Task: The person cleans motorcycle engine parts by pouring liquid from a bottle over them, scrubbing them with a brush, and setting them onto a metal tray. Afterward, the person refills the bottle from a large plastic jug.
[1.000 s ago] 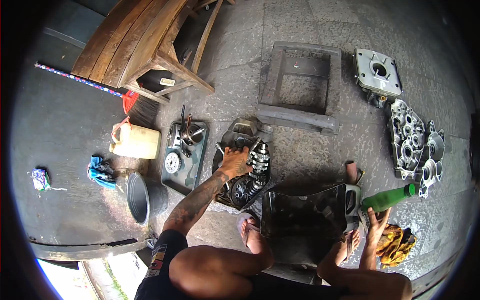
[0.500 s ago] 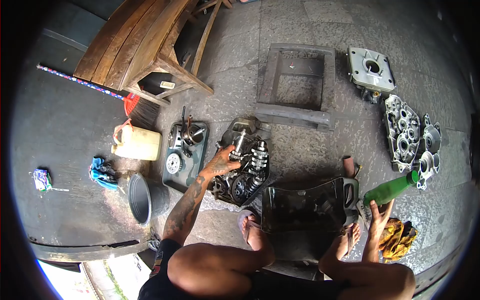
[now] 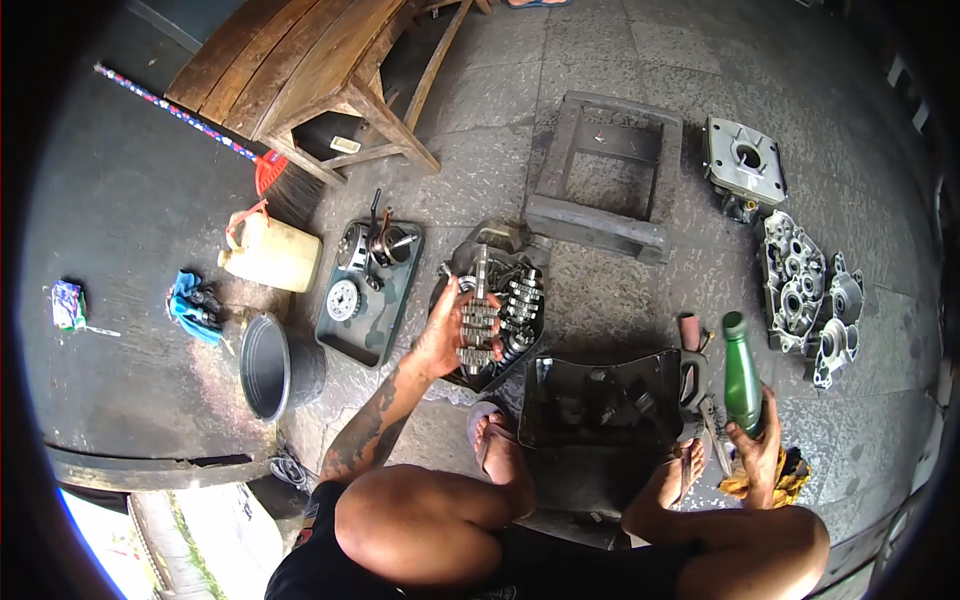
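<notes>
A metal gear shaft (image 3: 478, 322) is in my left hand (image 3: 443, 335), with the fingers wrapped round it. It is raised over a dark tray of engine parts (image 3: 523, 305), where another geared shaft lies to the right. My right hand (image 3: 760, 445) grips the lower part of a green bottle (image 3: 741, 375), which stands nearly upright at the right. Between my feet and the parts sits a cut-open black container (image 3: 600, 400) with dark contents.
A green tray (image 3: 372, 335) with metal parts, a grey bucket (image 3: 265, 370) and a yellowish jerrycan (image 3: 275, 252) are at the left. A wooden frame (image 3: 590, 235) lies ahead. Engine casings (image 3: 793, 285) and a cylinder block (image 3: 745, 160) are at the right. A bench (image 3: 290, 70) stands behind.
My left hand has lifted the gear shaft out from among the parts and turned it into view. The green bottle has swung from slanted to nearly upright in my right hand.
</notes>
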### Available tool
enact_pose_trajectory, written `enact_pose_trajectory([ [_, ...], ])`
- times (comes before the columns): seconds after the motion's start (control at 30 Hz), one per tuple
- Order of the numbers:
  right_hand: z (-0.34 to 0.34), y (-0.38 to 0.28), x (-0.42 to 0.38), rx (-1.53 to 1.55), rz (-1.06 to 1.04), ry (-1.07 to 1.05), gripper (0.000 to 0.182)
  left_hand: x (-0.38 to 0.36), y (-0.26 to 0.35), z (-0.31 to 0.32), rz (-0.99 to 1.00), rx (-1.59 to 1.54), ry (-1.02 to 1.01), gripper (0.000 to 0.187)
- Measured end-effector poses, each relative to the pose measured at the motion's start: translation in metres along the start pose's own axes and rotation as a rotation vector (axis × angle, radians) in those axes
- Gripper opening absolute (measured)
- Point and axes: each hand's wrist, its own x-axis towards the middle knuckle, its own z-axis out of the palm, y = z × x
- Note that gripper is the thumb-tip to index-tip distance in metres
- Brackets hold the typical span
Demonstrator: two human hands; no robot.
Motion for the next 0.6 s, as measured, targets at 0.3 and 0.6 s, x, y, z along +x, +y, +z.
enact_pose_trajectory([
  [0.3,-0.065,-0.208,0.020,-0.925,-0.428,-0.598,0.054,0.007,-0.151,0.051,-0.316,-0.227,-0.126,0.075],
  [0.6,-0.006,-0.257,-0.005,-1.219,-0.689,-0.701,0.047,0.015,-0.198,0.070,-0.363,-0.266,-0.201,0.067],
])
